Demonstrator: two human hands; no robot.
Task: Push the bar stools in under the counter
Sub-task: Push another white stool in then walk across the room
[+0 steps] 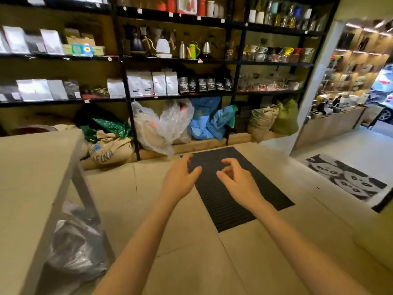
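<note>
1. Bar stools: none visible anywhere in the frame; their position cannot be told.
2. Tabletop [32, 177]: pale slab at left edge of the frame, a grey plastic bag [76, 248] beneath it.
3. Left hand [180, 179] and right hand [238, 179]: at centre, above the black floor mat [234, 209], fingers loosely spread, holding nothing.
4. Progress: judged indeterminate; no stool contacted.

Matt surfaces, glossy bags

Beneath the hands [210, 179] lies a ribbed black rubber mat [231, 201]; left, a smooth matt counter [32, 188]; beyond, coarse burlap sacks [110, 152] and glossy plastic bags [163, 124].
</note>
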